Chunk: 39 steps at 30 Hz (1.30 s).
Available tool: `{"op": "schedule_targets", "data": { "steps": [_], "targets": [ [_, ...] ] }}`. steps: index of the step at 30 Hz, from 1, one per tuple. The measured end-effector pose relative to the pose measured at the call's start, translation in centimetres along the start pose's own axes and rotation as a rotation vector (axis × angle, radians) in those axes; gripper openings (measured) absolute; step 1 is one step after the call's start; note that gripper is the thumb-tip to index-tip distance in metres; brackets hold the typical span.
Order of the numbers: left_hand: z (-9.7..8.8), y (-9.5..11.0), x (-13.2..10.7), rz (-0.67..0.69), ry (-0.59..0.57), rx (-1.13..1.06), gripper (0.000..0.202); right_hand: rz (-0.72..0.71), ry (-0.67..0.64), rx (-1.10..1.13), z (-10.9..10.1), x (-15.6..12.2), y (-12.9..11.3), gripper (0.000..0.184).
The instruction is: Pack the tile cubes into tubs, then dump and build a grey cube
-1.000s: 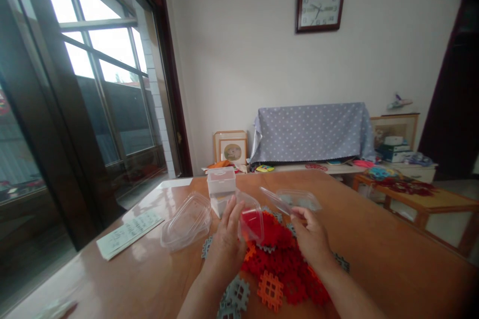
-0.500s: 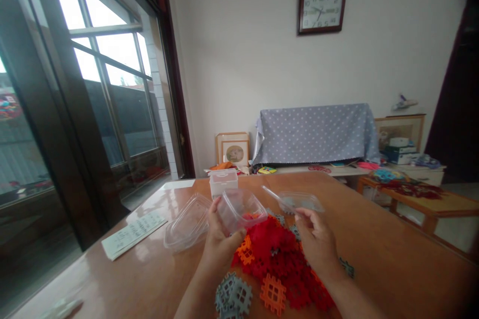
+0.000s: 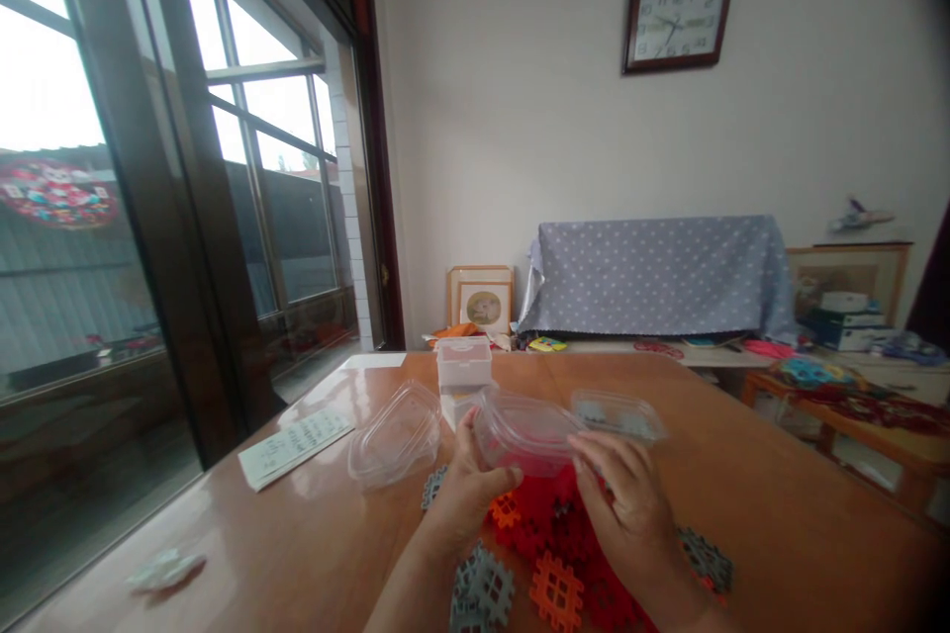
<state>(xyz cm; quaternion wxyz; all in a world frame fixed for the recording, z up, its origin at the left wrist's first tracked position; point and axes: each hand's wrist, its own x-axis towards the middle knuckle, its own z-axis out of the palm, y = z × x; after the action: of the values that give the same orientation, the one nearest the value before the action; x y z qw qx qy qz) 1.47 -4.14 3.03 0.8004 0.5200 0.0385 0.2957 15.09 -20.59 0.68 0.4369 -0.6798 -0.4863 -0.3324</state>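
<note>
Here, hands (image 3: 630, 519) gripping clear plastic tub (image 3: 523, 430), latticed tiles (image 3: 556, 593)

Here's the left hand (image 3: 467, 504) and right hand (image 3: 630, 514) clasping a clear plastic container (image 3: 523, 430) between them — right over the red waffle blocks (image 3: 541, 524) — with a second clear tub (image 3: 393, 435) just left, on the wooden table (image 3: 749, 485)!

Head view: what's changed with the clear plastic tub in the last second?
The clear plastic tub, held in the left hand, has swung level, and the right hand has moved left from the clear tray to its right end. The red interlocking pieces and the lidded box stayed put.
</note>
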Motion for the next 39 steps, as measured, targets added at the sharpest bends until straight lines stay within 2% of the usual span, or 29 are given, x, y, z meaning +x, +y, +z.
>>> {"op": "schedule_targets", "data": {
  "steps": [8,14,19,24,29,35,39],
  "targets": [
    [0.0,0.0,0.0,-0.044,-0.045,-0.042,0.101,-0.064,-0.085,-0.036,0.0,0.0,-0.8,0.038],
    [0.7,0.1,-0.5,-0.083,-0.085,-0.1,0.1,-0.079,-0.11,0.04,0.3,-0.1,-0.7,0.039],
    [0.9,0.4,-0.9,-0.082,-0.115,-0.13,0.084,-0.099,-0.106,0.067,0.5,0.0,-0.8,0.037],
    [-0.4,0.5,-0.7,-0.141,-0.202,-0.145,0.065,-0.131,-0.132,0.025,0.6,-0.2,-0.2,0.038],
    [-1.3,1.1,-0.7,-0.244,-0.046,-0.022,0.059,-0.184,-0.164,-0.003,0.9,-0.5,0.2,0.041],
    [-2.6,1.4,0.1,-0.253,0.165,0.091,0.052,-0.216,-0.225,0.0,1.4,-0.8,-1.4,0.05],
    [-4.6,1.9,0.8,-0.24,0.36,0.078,0.046,-0.168,-0.149,-0.027,1.2,-0.9,-1.8,0.063]
  ]
}}
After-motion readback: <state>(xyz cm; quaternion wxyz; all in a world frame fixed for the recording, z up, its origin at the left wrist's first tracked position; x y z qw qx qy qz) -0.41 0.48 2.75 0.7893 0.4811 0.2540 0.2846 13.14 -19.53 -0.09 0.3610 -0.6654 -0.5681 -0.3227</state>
